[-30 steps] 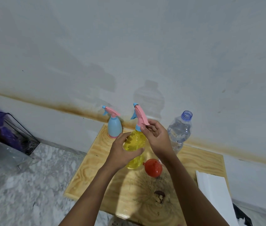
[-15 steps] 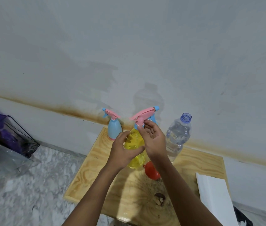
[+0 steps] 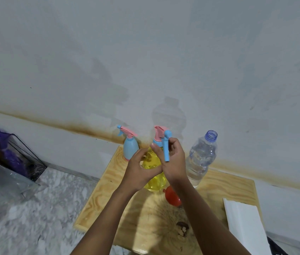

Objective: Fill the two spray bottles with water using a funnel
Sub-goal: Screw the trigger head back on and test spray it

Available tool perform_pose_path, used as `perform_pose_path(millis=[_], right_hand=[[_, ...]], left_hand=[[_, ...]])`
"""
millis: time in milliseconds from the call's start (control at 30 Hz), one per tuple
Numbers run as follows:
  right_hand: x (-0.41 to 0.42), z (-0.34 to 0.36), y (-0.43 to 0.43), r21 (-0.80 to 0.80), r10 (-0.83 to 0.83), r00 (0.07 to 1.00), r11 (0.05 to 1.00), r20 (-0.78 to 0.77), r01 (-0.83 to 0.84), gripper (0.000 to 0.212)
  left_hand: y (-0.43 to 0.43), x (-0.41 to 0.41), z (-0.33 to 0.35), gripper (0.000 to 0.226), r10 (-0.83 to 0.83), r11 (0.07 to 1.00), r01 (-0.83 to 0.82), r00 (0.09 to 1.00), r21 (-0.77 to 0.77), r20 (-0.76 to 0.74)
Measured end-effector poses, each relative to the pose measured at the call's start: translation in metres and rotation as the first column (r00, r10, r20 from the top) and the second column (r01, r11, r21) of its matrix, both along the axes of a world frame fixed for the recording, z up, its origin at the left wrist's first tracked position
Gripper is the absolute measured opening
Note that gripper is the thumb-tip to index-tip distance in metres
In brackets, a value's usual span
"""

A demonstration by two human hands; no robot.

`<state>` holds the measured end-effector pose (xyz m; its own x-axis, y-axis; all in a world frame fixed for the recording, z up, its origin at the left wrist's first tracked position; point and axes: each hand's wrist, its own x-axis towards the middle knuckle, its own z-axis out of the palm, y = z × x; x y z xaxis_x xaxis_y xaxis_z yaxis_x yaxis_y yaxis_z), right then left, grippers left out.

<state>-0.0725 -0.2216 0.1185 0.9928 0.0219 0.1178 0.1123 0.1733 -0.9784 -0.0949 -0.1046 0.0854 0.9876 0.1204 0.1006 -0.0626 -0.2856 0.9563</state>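
A yellow spray bottle (image 3: 154, 181) stands on the wooden board (image 3: 108, 196). My left hand (image 3: 140, 170) grips its body. My right hand (image 3: 175, 161) holds the neck just under its pink and blue spray head (image 3: 162, 137), whose blue trigger points toward me. Behind and to the left stands a blue spray bottle (image 3: 130, 150) with a pink head. A red funnel (image 3: 172, 196) lies on the board beside my right forearm. To the right stands a clear water bottle (image 3: 201, 159), uncapped and partly filled.
A white sheet (image 3: 244, 223) lies on the board's right side. A dark knot (image 3: 182, 227) marks the wood near the front. A black wire rack with purple items (image 3: 11, 153) and clear plastic sit on the marble floor at left. The wall is close behind.
The spray head on the yellow bottle has turned under my right hand: its nozzle pointed right half a second ago, and the trigger now faces me. My left hand kept its grip.
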Motion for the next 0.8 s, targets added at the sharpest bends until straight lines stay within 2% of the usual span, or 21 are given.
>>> perform_pose_path(millis=[67,233,333,433,567,633,700,800], right_hand=[[0.004,-0.001,-0.002,-0.040,0.033,0.999,0.999,-0.013,-0.034,0.037],[0.012,0.005,-0.024,-0.054,0.261,0.964,0.963,-0.044,-0.263,0.029],[0.011,0.005,-0.022,-0.078,0.192,0.980,0.978,-0.052,-0.196,0.016],[0.009,0.001,-0.015,-0.131,0.082,0.996,0.988,-0.033,-0.086,0.031],[0.008,0.011,-0.025,-0.110,0.294,0.955,0.949,-0.025,-0.295,0.033],[0.010,0.015,-0.031,-0.113,0.342,0.939,0.932,-0.036,-0.344,0.024],[0.009,0.014,-0.030,-0.195,0.282,0.959,0.939,-0.033,-0.283,0.019],[0.004,0.006,-0.021,-0.334,0.105,0.994,0.938,0.028,-0.089,0.013]], left_hand=[[0.000,0.000,0.000,0.059,-0.009,1.000,0.009,1.000,0.020,0.001],[0.003,-0.001,0.003,0.043,-0.003,1.000,0.003,1.000,-0.011,0.003],[0.004,-0.002,0.003,0.045,-0.023,0.999,0.022,0.999,-0.028,-0.026],[0.004,-0.001,0.002,0.057,-0.061,0.998,0.059,0.997,-0.039,-0.047],[0.007,-0.002,0.002,0.051,-0.111,0.994,0.110,0.993,-0.019,-0.041],[0.007,-0.004,0.002,0.047,-0.136,0.991,0.136,0.990,-0.005,-0.045],[0.005,-0.006,0.002,0.044,-0.132,0.991,0.132,0.991,-0.001,-0.027],[0.001,-0.008,0.001,0.040,-0.101,0.995,0.101,0.995,0.009,-0.003]])
